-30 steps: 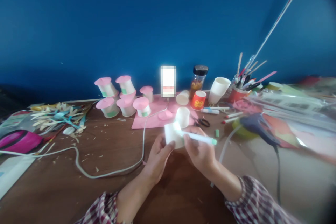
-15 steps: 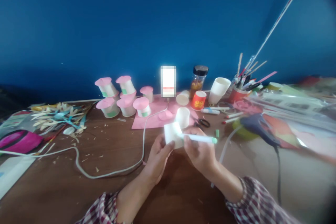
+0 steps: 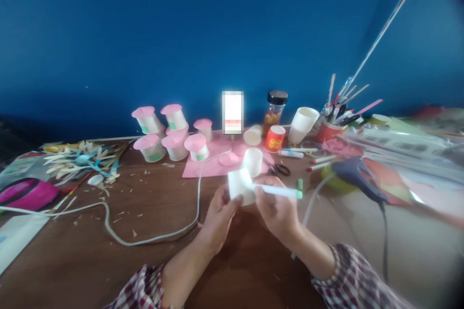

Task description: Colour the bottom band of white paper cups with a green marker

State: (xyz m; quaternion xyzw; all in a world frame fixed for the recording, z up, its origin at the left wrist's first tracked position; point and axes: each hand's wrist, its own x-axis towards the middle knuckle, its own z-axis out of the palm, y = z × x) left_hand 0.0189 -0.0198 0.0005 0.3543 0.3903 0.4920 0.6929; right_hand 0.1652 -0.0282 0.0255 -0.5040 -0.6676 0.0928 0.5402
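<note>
My left hand (image 3: 222, 217) is closed on a small white paper cup (image 3: 238, 187), its thumb pressed on the near side. In my right hand (image 3: 278, 210) is a white marker (image 3: 273, 190) with a green end, pointing left at the cup's wall. The marker's tip is hidden behind my fingers and glare. Just beyond the held cup stands another white paper cup (image 3: 253, 161). A small green marker cap (image 3: 300, 184) is on the table to the right of my right hand.
Pink-topped white cups (image 3: 148, 147) stand stacked at the back left. Behind my hands are pink paper (image 3: 192, 168), scissors (image 3: 282, 169), a red cup (image 3: 274, 139) and a jar (image 3: 275, 108). A white cable (image 3: 145, 241) crosses the left side; a glue gun (image 3: 357, 176) lies right.
The marker's green end shifts slightly in my right hand, while the tip side stays by the cup. My left hand keeps the cup almost still.
</note>
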